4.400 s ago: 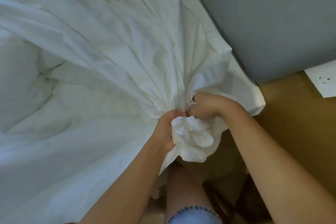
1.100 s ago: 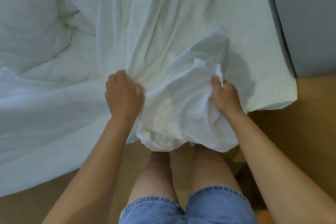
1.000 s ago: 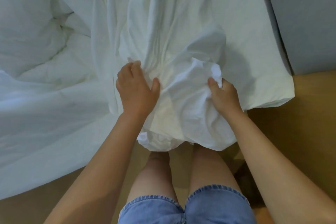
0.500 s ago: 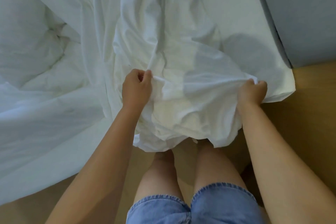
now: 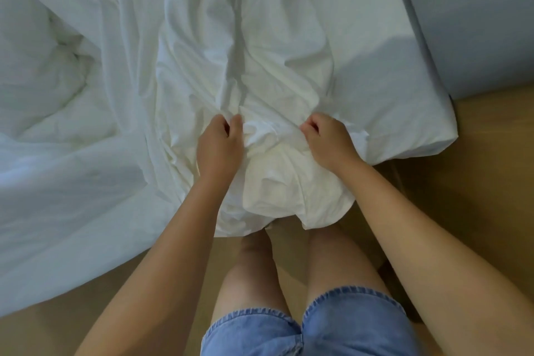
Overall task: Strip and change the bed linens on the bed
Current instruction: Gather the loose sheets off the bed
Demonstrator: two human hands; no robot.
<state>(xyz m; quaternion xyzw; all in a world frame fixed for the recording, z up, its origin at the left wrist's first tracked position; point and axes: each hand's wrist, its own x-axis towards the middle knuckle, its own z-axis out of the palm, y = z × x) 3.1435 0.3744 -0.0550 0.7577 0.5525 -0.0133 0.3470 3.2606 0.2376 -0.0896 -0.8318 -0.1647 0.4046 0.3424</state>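
Head view: A bed [image 5: 410, 101] fills the upper frame. Its near corner at right meets a grey wall [image 5: 476, 9] and a tan floor [image 5: 476, 225]. A loose white sheet [image 5: 260, 46] lies rumpled across the bed, drawn in long folds toward the near edge. There a bunched end spills over the side and hangs just above the person's knees. A puffy white duvet [image 5: 43, 72] lies heaped at left, beside the sheet.

The person stands at the bed's edge in denim shorts [image 5: 332, 329], bare legs below the hanging cloth, both arms reaching forward onto the sheet. The left hand [image 5: 219, 147] grips a gather of sheet, fingers curled under and thumb closed against them. The right hand [image 5: 326, 139], near it on the same fold, is balled round another gather with knuckles up and fingertips tucked into the cloth. Between the two hands a short ridge of sheet stands puckered. Both hands sit on top of the bed, just back from the edge where the bunch drops over.
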